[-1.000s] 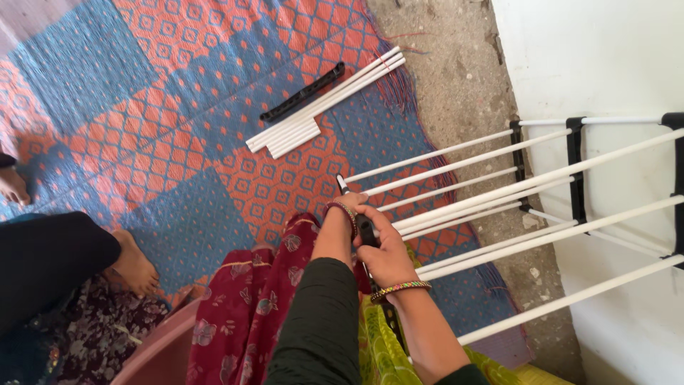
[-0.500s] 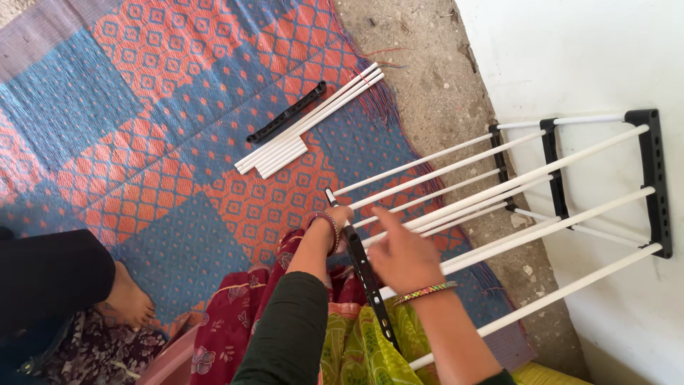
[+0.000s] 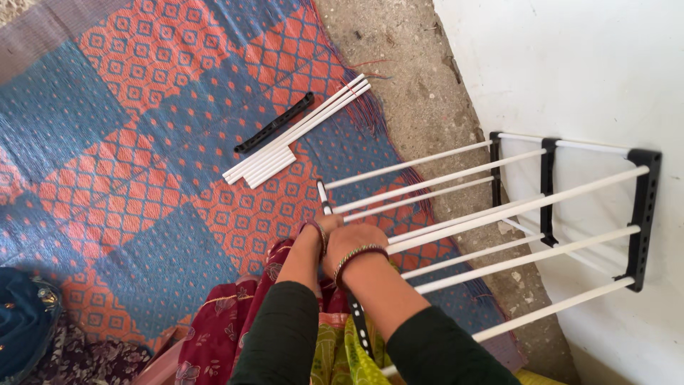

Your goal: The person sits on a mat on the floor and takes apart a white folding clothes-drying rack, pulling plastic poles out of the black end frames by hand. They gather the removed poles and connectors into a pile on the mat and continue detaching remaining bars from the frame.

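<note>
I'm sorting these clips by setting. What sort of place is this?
Probably a home's floor or courtyard edge, used as a work spot: a woven patterned mat lies on rough bare ground beside a white wall. Both hands, the left hand and right hand, are at a half-built white-rod rack.

Your two arms reach forward side by side in dark green sleeves, forearms bare from the elbow. Your left hand [image 3: 322, 229] and right hand [image 3: 360, 239] sit close together, touching, both curled shut with knuckles up (a bangle circles each wrist). The fingers themselves are hidden underneath.
</note>
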